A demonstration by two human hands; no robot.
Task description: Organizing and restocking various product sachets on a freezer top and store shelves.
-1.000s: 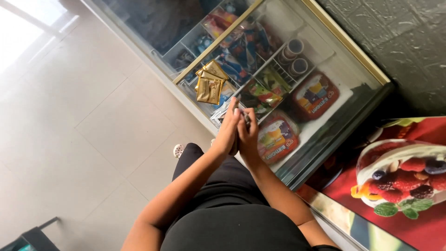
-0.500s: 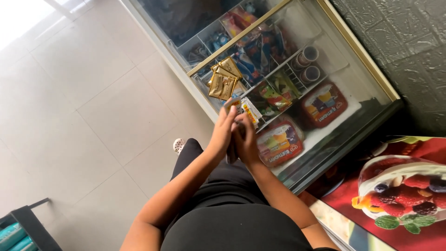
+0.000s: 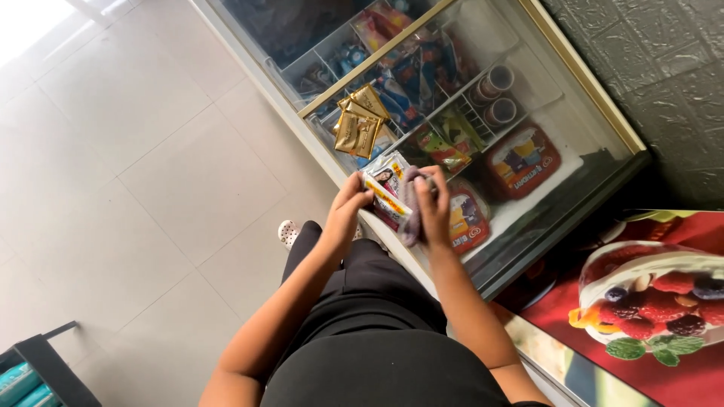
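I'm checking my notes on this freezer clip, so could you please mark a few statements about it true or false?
1. Both hands are up at a white snack packet. True.
2. The right hand holds a greyish cloth against the packet. True.
3. The left hand rests on the floor. False: it grips the packet's left edge.
4. The gold packets lie on the floor tiles. False: they sit on the chest freezer.
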